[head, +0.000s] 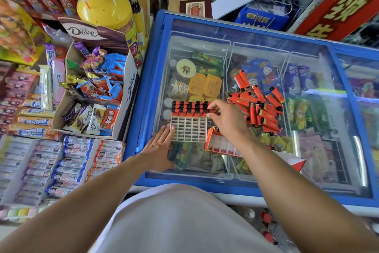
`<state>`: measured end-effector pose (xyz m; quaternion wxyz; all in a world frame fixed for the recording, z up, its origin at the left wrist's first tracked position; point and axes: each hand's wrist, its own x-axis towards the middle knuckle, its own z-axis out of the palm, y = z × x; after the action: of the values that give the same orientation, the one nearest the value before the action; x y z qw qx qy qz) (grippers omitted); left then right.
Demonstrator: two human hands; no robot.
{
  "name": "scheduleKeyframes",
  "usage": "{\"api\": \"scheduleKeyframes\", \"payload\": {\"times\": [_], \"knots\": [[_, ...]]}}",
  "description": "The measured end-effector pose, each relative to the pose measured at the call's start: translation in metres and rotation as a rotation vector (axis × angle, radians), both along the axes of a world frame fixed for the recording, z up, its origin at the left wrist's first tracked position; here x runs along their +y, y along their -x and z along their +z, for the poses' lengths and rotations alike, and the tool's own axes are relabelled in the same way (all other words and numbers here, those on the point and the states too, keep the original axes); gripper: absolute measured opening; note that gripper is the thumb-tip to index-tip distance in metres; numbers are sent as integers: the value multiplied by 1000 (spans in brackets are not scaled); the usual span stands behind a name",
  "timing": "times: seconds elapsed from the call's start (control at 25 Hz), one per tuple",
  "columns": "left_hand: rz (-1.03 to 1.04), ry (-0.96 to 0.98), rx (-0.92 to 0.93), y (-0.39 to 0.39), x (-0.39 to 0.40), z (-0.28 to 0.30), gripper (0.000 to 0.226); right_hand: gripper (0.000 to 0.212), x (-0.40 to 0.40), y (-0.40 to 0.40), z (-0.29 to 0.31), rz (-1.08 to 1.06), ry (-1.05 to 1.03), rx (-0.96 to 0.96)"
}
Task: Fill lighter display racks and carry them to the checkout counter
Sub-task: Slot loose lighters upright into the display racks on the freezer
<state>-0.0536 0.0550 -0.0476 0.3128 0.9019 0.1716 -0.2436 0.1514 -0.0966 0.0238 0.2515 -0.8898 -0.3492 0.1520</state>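
Beige plastic grid rack point(189, 128) lies on the blue freezer's glass lid point(205, 47), far rows filled; right hand point(222, 116) pinches an orange lighter point(207, 110) into it, left hand point(159, 147) flat, steadying; next, another from the loose pile point(259, 105) beside the rack

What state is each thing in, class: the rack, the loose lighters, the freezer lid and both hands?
Display rack: flat on the freezer lid, far rows filled, near rows empty.
Loose lighters: heaped on the lid, right of the rack.
Freezer lid: closed.
Left hand: open, fingers straight against the rack's left edge.
Right hand: pinching a lighter at the rack's far right corner.
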Motion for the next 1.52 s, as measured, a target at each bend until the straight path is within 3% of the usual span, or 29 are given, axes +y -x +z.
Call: {"api": "scheduleKeyframes", "payload": {"times": [0.96,1.4,1.52], "knots": [[-10,-34,-18,1,-1,-8,132,17,-7,11,2,-34,56,-219],[-4,-19,-19,1,2,-8,130,17,-11,12,2,-51,39,-190],[68,55,-72,3,4,-1,117,16,-21,-16,0,-180,18,-159]]}}
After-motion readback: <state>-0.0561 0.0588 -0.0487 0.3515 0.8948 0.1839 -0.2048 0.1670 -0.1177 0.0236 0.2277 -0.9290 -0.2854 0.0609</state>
